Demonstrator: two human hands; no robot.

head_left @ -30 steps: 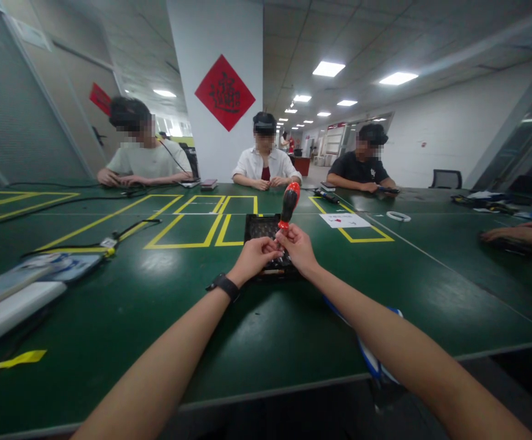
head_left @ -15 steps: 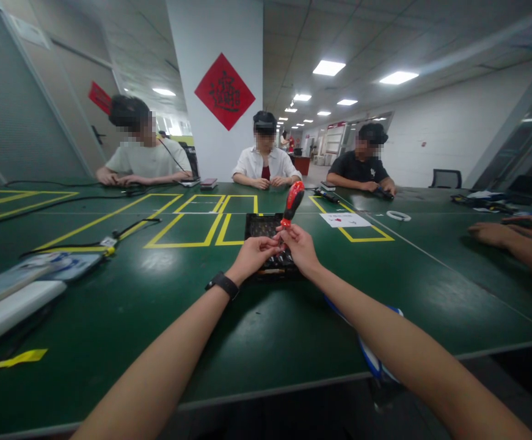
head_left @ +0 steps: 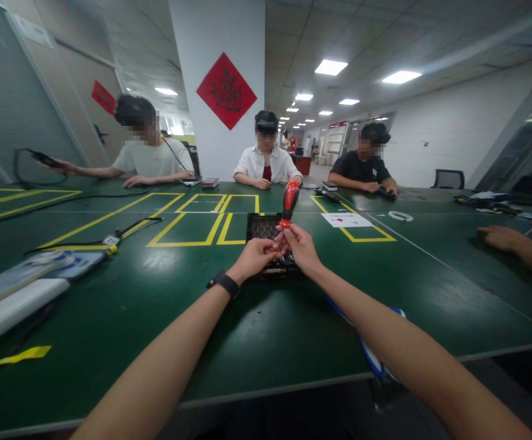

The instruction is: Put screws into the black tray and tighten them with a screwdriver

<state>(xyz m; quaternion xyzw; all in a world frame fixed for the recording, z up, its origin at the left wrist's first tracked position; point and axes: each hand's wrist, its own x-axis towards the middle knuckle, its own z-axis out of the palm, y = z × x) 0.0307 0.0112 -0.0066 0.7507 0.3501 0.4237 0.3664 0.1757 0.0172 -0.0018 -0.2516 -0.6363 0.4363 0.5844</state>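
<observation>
A red and black screwdriver (head_left: 289, 205) stands nearly upright, handle on top, over the open black case (head_left: 253, 223) in front of me. The fingers of my right hand (head_left: 303, 250) are closed around its shaft, just below the handle. My left hand (head_left: 253, 259) wears a black wristband and pinches close to the shaft's lower end, touching the right fingertips. Whatever lies between the left fingertips is too small to make out. Several small dark pieces sit in rows inside the case, partly covered by my hands.
Yellow tape marks the green table (head_left: 229, 330). A white paper (head_left: 348, 220) and a white ring (head_left: 400, 216) lie at right; white and blue items (head_left: 32, 293) and cables lie at left. Several people sit around the table; a co-worker's hand (head_left: 499, 237) rests at far right.
My hands and the screwdriver stay almost in place. The person at far left has stretched an arm out, holding a dark object with a cable. The co-worker's hands at right have moved apart.
</observation>
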